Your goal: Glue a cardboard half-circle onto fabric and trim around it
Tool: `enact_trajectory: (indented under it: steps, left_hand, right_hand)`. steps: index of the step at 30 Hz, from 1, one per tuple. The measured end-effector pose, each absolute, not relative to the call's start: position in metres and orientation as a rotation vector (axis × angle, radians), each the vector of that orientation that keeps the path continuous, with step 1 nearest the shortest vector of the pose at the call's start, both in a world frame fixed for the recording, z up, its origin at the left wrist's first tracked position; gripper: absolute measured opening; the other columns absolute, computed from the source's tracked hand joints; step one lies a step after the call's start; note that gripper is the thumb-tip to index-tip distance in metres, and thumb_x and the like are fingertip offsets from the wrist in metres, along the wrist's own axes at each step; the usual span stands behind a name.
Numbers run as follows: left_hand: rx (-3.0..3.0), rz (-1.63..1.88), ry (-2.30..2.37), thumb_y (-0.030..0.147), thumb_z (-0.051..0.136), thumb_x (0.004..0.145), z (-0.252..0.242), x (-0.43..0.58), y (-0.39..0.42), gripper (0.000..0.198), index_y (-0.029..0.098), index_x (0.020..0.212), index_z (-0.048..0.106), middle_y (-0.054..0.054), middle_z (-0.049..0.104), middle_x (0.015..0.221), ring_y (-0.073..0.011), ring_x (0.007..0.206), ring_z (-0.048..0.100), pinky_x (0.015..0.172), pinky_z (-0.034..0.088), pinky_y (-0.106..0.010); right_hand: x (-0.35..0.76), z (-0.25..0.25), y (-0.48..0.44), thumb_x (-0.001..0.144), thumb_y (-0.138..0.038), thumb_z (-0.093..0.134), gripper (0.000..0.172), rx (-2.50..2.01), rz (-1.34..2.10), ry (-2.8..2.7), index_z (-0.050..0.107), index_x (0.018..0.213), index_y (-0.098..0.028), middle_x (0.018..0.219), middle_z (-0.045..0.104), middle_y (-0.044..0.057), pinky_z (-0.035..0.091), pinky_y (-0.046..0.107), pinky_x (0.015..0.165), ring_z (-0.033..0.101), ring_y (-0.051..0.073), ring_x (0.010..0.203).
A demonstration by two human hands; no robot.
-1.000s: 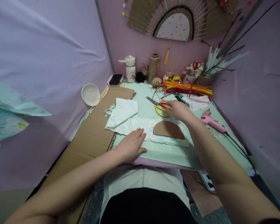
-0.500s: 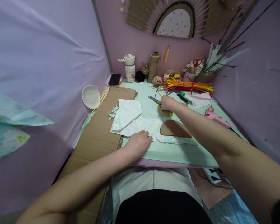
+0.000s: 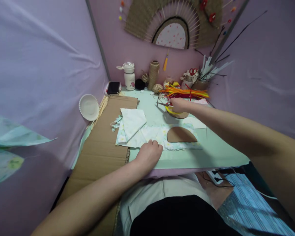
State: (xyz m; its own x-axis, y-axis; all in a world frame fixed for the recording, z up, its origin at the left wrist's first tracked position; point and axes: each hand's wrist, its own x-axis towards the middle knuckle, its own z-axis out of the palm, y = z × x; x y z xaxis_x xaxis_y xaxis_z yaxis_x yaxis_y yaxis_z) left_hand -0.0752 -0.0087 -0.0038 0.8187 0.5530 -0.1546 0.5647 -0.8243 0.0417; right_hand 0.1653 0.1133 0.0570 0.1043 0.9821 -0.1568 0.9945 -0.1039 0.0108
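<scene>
Taking the brown cardboard half-disc [image 3: 182, 134] as the middle of the dial and 12 as straight away from the body, the left hand [image 3: 149, 154] rests nearest, at 8 o'clock, by the near edge of the pale floral cotton cloth [image 3: 152, 132]. Its fingers, spread flat a second ago, are now drawn into a loose, narrow curl; whether they pinch the cloth I cannot tell. The half-disc looks smooth, with a clean curved edge and its straight side toward the body; it lies flat on the cloth's right part, untouched. The cloth runs toward 9 o'clock, ragged along its near edge and doubled over in a white folded flap [image 3: 132, 121], its left end lapping onto the large brown corrugated cardboard sheet [image 3: 98, 147]. Farther off, at 12, the right hand [image 3: 179, 105] is closed around the handles of red-and-yellow-handled metal scissors [image 3: 168, 109], their blades at 11 o'clock; I cannot tell whether these are parted. The scissors now seem lifted, with a second brown cardboard piece [image 3: 183, 115] showing more fully beneath, so I judge that they are clear of the cloth and cutting nothing. Beyond lies the orange-and-yellow bundle of fuzzy stems [image 3: 186, 91], and highest, near 12, hangs the fan-shaped woven wall piece [image 3: 173, 36].
</scene>
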Motion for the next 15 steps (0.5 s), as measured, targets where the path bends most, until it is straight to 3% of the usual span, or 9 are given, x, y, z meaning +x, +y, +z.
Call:
enact_trajectory:
  steps: [3, 5, 7, 9, 11, 15]
  left_hand:
    - [2.921, -0.203, 0.886, 0.006, 0.046, 0.092, -0.003, -0.076, -0.008, 0.021, 0.011, 0.103, 0.063, -0.018, 0.064, 0.101, -0.0306, 0.099, 0.063, 0.072, 0.052, -0.038]
    - [2.926, -0.205, 0.878, 0.005, 0.047, 0.091, -0.003, -0.076, -0.007, 0.021, 0.010, 0.103, 0.063, -0.018, 0.064, 0.100, -0.0310, 0.099, 0.063, 0.071, 0.052, -0.038]
    - [2.934, -0.202, 0.862, 0.006, 0.047, 0.091, -0.003, -0.077, -0.005, 0.021, 0.010, 0.104, 0.063, -0.018, 0.065, 0.100, -0.0313, 0.099, 0.064, 0.071, 0.052, -0.038]
    - [2.948, -0.197, 0.843, 0.006, 0.047, 0.092, -0.005, -0.077, -0.002, 0.021, 0.010, 0.103, 0.064, -0.018, 0.065, 0.099, -0.0310, 0.097, 0.064, 0.070, 0.051, -0.038]
    - [2.977, -0.189, 0.817, 0.007, 0.047, 0.092, -0.008, -0.078, 0.002, 0.020, 0.011, 0.101, 0.064, -0.017, 0.065, 0.098, -0.0301, 0.095, 0.065, 0.070, 0.051, -0.038]
    - [3.051, -0.144, 0.733, 0.008, 0.047, 0.092, -0.013, -0.080, 0.008, 0.019, 0.012, 0.100, 0.064, -0.016, 0.065, 0.098, -0.0285, 0.094, 0.064, 0.072, 0.051, -0.038]
  right_hand:
    - [0.167, 0.070, 0.071, 0.092, -0.039, 0.058, 0.042, 2.478, -0.361, 2.004, 0.056, 0.124, -0.011, 0.089, 0.069, 0.011, 0.048, 0.027, 0.065, 0.064, 0.019, 0.075]
    - [0.162, 0.070, 0.026, 0.096, -0.045, 0.049, 0.042, 2.616, -0.602, 2.004, 0.051, 0.127, -0.016, 0.075, 0.061, 0.002, 0.044, 0.023, 0.053, 0.054, 0.012, 0.058]
    - [0.151, 0.062, -0.028, 0.086, -0.054, 0.062, 0.049, 2.958, -1.533, 1.826, 0.052, 0.121, -0.022, 0.067, 0.049, -0.004, 0.033, 0.022, 0.044, 0.042, 0.010, 0.049]
    - [0.133, 0.047, -0.082, 0.078, -0.056, 0.071, 0.049, 2.968, -2.216, 1.500, 0.056, 0.113, -0.025, 0.067, 0.043, -0.006, 0.029, 0.021, 0.043, 0.039, 0.009, 0.050]
    - [0.113, 0.031, -0.129, 0.078, -0.066, 0.065, 0.051, 2.831, -2.691, 1.144, 0.058, 0.108, -0.025, 0.069, 0.044, -0.004, 0.029, 0.021, 0.042, 0.038, 0.009, 0.051]
    - [0.087, 0.012, -0.179, 0.079, -0.075, 0.059, 0.055, 2.476, -2.956, 0.762, 0.057, 0.095, -0.023, 0.071, 0.050, -0.003, 0.034, 0.022, 0.046, 0.043, 0.010, 0.055]
